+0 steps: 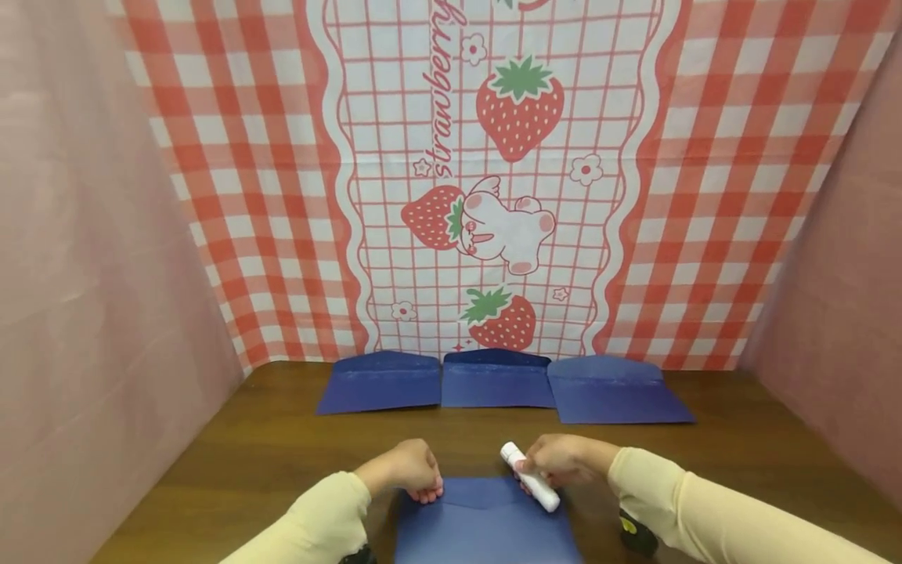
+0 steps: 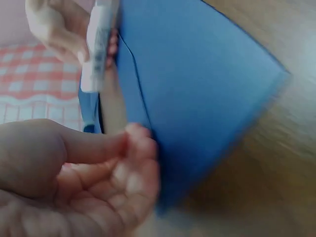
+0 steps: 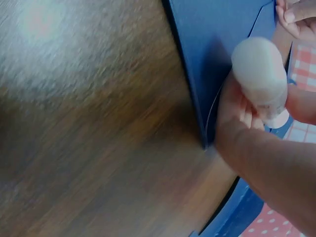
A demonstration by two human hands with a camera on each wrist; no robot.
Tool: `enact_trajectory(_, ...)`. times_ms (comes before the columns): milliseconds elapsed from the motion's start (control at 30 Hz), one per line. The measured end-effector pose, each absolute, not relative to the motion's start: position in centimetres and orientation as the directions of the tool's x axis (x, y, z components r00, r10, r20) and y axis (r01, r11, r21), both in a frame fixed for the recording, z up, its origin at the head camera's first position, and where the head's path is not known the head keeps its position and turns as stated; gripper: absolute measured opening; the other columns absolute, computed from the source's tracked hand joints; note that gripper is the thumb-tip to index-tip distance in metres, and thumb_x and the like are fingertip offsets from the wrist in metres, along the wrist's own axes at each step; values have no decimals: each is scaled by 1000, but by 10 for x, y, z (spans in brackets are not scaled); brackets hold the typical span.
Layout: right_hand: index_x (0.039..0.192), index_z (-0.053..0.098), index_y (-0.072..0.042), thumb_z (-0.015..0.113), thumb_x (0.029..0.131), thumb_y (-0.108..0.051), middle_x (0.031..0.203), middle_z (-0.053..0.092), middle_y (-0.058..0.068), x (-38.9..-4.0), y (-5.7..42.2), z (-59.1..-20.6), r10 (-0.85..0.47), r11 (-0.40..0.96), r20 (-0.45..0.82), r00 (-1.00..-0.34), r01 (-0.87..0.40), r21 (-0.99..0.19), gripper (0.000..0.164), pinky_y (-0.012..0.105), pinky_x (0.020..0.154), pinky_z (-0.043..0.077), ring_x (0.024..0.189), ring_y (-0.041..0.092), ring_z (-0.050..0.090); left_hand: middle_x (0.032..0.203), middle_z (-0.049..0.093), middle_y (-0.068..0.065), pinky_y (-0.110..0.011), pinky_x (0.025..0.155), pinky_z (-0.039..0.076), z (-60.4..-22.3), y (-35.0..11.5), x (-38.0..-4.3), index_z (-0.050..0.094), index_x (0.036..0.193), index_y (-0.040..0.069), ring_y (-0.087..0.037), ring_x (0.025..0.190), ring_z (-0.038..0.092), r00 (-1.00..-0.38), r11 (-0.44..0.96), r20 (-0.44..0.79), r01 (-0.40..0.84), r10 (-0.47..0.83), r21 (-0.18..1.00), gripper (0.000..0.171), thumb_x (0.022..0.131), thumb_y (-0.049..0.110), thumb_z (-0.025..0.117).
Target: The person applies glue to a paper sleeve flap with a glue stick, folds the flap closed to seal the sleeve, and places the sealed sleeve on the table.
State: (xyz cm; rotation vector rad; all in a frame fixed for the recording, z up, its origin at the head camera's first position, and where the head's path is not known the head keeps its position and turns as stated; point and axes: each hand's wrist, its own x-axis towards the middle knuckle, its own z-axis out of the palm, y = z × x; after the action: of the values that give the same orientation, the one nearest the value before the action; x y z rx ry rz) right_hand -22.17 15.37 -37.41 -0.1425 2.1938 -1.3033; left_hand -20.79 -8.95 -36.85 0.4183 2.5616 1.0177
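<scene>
A blue envelope (image 1: 486,536) lies on the table in front of me, its flap along the far edge. At its far left corner, my left hand (image 1: 417,470) has its fingers curled, and the thumb and fingertips pinch the flap edge in the left wrist view. My right hand (image 1: 564,458) grips a white glue stick (image 1: 541,492), held slanted over the far right corner of the envelope. A seam shows near the stick's far end. In the right wrist view, some right fingers reach down to the envelope (image 3: 217,44), partly hidden behind the glue stick (image 3: 257,66).
Three more blue envelopes stand in a row at the back of the wooden table (image 1: 282,439): left (image 1: 384,389), middle (image 1: 496,385) and right (image 1: 620,399), flaps raised. Behind them hangs a red-checked strawberry cloth (image 1: 486,172). Pink curtains (image 1: 84,274) flank both sides.
</scene>
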Motion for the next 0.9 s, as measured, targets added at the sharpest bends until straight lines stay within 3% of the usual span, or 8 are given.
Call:
enact_trajectory(233,97,58,15,50,94,0,81,62,10,-212,147,-365,-315,546,-413,-855,193,-815,17,29,70,54,71,16,59,54,60,0,-12,45,40,-380,-92,-212,69,70,-9,-4,47,49,-887,593,-158,149,434,792,16,81,-7,59)
enact_trajectory(400,99,59,14,50,95,-3,84,64,10,-209,125,-362,-360,528,-435,-826,204,-825,20,29,70,55,71,15,60,55,61,-2,-12,45,41,-384,-91,-214,69,70,-9,-4,46,49,-890,589,-168,131,424,797,15,82,-7,60)
enact_trajectory(600,92,62,12,54,94,-3,74,60,8,-211,104,-366,-330,569,-416,-847,173,-804,18,27,67,54,67,15,58,54,61,-1,-12,44,40,-384,-94,-214,69,69,-8,-3,45,48,-897,606,-158,140,412,783,15,80,-8,59)
enact_trajectory(900,93,61,12,52,95,-4,75,60,6,-215,104,-373,-368,539,-426,-826,184,-822,19,25,67,52,68,14,58,64,70,-20,-17,44,47,-375,-79,-213,71,69,-8,-5,44,51,-882,636,-201,134,426,760,15,78,-9,59)
